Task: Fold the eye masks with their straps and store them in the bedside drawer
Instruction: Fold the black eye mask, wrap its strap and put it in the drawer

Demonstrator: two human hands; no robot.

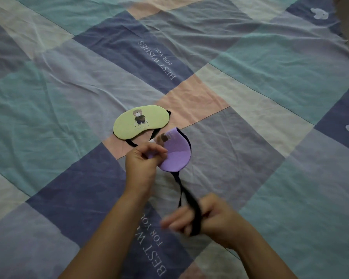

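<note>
Left hand: we saw the left hand (142, 165) raised just above the bedspread, its fingers (159, 151) pinched shut on the near edge of the purple mask.
Right hand: the right hand (208, 215) was lower and nearer the camera, blurred; its fingers were curled around the black strap, though we could not tell how tightly.
Purple mask: the purple mask (176, 153) was folded over on itself, held up in the left hand, a small printed figure showing at its upper fold.
Black strap: the black strap (188, 195) ran taut from the mask's lower end down to the right hand, looped around it.
Green mask: the green mask (140, 121) lay flat on the bedspread just beyond the purple one, bear print up, its own dark strap peeking from beneath.
Bedspread: the bedspread (270, 81) was a wrinkled patchwork of blue, teal, pink and pale squares with "BEST WISHES FOR YOU" lettering.
</note>
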